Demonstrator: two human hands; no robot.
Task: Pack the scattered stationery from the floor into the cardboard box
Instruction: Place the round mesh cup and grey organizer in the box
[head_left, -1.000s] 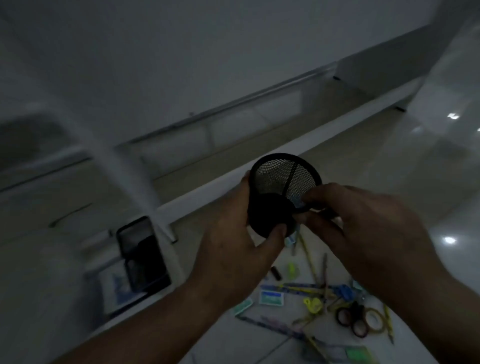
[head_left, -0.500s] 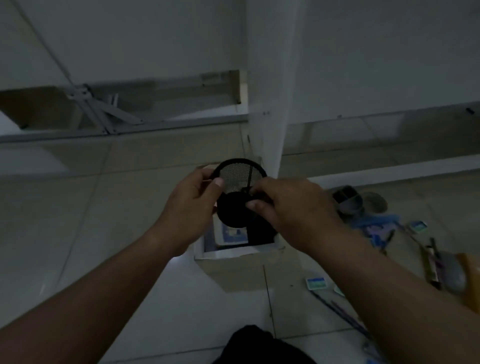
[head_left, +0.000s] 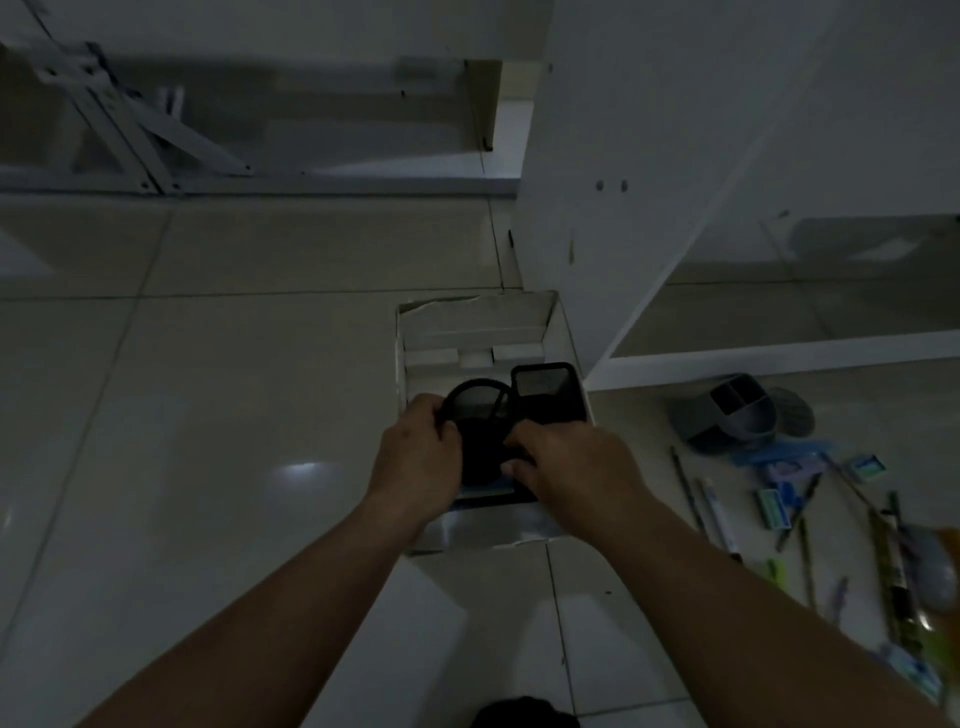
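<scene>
Since half a second ago you have lowered the round mesh pen cup (head_left: 480, 426) into the cardboard box (head_left: 410, 358). Your left hand (head_left: 418, 457) and right hand (head_left: 571, 470) both have a closed grip on it, beside a square mesh holder (head_left: 545, 395). The tiled floor (head_left: 208, 415) is dim; stationery (head_left: 789, 499) lies scattered at the right. A white cabinet (head_left: 649, 182) stands close behind the box.
</scene>
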